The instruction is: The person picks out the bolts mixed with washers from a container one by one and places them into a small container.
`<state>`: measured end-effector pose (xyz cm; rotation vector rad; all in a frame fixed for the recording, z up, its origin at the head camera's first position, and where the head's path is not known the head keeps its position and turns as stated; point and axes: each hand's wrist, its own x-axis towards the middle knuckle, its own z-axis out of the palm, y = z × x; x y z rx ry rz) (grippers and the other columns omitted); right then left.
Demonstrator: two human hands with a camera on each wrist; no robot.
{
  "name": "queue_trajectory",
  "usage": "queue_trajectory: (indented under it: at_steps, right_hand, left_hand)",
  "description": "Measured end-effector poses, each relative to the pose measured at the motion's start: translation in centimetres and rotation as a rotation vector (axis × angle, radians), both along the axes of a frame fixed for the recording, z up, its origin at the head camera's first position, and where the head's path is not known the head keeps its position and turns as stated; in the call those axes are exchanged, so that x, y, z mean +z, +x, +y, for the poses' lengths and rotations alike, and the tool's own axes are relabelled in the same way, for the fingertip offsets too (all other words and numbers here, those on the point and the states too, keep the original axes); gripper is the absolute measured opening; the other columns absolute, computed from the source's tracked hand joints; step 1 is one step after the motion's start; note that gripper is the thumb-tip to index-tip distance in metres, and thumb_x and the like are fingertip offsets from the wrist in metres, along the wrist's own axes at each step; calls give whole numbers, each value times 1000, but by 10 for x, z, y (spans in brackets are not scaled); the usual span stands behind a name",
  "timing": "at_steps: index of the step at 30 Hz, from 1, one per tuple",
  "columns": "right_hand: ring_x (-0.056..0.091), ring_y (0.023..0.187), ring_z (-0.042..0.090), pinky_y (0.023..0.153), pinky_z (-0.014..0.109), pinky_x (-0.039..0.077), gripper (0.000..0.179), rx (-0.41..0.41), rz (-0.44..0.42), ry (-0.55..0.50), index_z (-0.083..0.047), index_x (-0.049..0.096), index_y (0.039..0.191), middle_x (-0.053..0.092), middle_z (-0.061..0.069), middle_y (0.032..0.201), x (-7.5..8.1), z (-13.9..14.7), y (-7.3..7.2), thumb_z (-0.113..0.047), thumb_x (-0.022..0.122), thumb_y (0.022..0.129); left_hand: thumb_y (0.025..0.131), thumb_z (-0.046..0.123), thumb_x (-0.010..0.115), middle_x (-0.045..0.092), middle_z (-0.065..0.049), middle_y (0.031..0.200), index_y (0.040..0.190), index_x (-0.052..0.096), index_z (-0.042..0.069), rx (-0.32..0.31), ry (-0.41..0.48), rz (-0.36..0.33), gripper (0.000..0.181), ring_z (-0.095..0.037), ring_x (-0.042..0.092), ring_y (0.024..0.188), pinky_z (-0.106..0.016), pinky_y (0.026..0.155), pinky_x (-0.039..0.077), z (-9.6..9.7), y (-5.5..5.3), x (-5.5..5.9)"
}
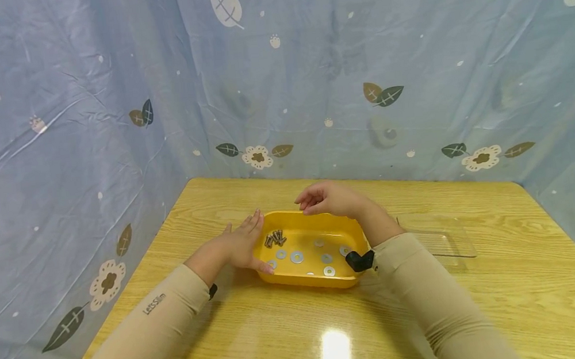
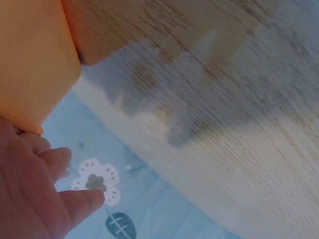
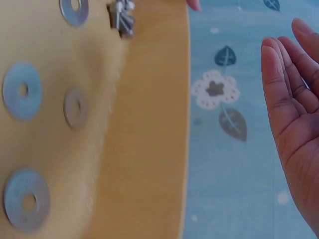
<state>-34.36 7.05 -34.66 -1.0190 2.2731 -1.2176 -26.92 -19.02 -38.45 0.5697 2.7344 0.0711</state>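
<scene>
A yellow plastic bin [image 1: 304, 279] sits on the table, holding a small heap of metal bolts [image 1: 275, 239] at its left end. Several flat washers [image 1: 297, 257] lie scattered over its floor. My left hand [image 1: 239, 245] rests against the bin's left end, fingers spread along the rim and thumb over the front corner; the left wrist view shows only part of this hand beside the bin wall. Over the far rim hovers my right hand [image 1: 332, 198], fingers loosely bent. Nothing shows between them in the right wrist view, where the palm [image 3: 299, 124] is apart from the bin.
A clear plastic lid [image 1: 446, 240] lies on the wooden table [image 1: 515, 279] to the right of the bin, partly behind my right forearm. Blue patterned curtains [image 1: 308, 73] hang behind the table and along its left side.
</scene>
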Motion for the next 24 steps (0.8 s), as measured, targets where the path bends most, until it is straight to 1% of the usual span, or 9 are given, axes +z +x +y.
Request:
queue_trajectory:
  at_steps: [2, 4, 8, 9, 13, 15, 19, 24]
  right_hand:
    - [60, 93, 18, 82, 31, 49, 27, -9, 6, -1, -8, 62, 113, 62, 14, 105, -4, -7, 0, -13, 64, 86]
    - [60, 93, 18, 82, 30, 49, 28, -8, 4, -8, -5, 62, 113, 62, 15, 105, -9, -14, -1, -12, 64, 86]
    - [60, 92, 18, 81, 29, 50, 29, 19, -10, 1, 1, 61, 113, 61, 20, 105, -18, -26, -4, -8, 63, 86]
    - [60, 92, 17, 80, 28, 50, 29, 26, -14, 4, 2, 60, 113, 61, 20, 104, -20, -29, -5, -8, 63, 86]
    - [60, 89, 16, 79, 28, 50, 24, 18, 7, 36, -1, 63, 109, 63, 17, 101, -24, -35, -6, -6, 63, 86]
    - [60, 89, 16, 80, 28, 49, 24, 21, 0, 52, -1, 63, 109, 63, 17, 101, -26, -37, -7, -5, 62, 86]
    - [60, 89, 16, 81, 27, 49, 26, 43, -26, 95, 4, 60, 112, 63, 20, 103, -33, -40, -9, -4, 61, 87]
    - [60, 87, 14, 80, 26, 49, 25, 51, -18, 122, 4, 61, 110, 65, 14, 98, -41, -42, -8, -3, 61, 86]
  left_hand:
    - [59, 81, 54, -14, -11, 151, 146, -7, 5, -4, 0, 9, 131, -28, -1, 140, -63, 103, 8, 0, 0, 0]
    - [58, 82, 53, -14, -11, 151, 146, -7, 5, -5, -1, 13, 131, -28, -1, 140, -63, 103, 8, -1, -1, -1]
    - [57, 83, 52, -15, -11, 151, 146, -8, 5, 2, -5, 11, 132, -28, -2, 139, -63, 103, 8, -2, -2, -1]
    - [57, 83, 52, -15, -10, 151, 146, -8, 5, 4, -5, 10, 133, -28, -2, 139, -63, 103, 8, -2, -2, -1]
    - [55, 86, 49, -15, -11, 151, 146, -9, 6, 7, -14, 13, 134, -27, -3, 139, -62, 103, 7, -2, -3, -2]
    - [55, 86, 49, -16, -10, 151, 146, -9, 6, 8, -17, 14, 134, -27, -3, 139, -62, 104, 6, -3, -3, -2]
    - [58, 82, 54, -17, -10, 151, 146, -8, 6, 8, -3, 5, 132, -28, -4, 139, -62, 104, 5, -3, -3, -3]
    - [61, 79, 56, -15, -11, 151, 146, -7, 5, -2, -4, 14, 129, -29, -2, 139, -63, 103, 6, -2, -4, -5]
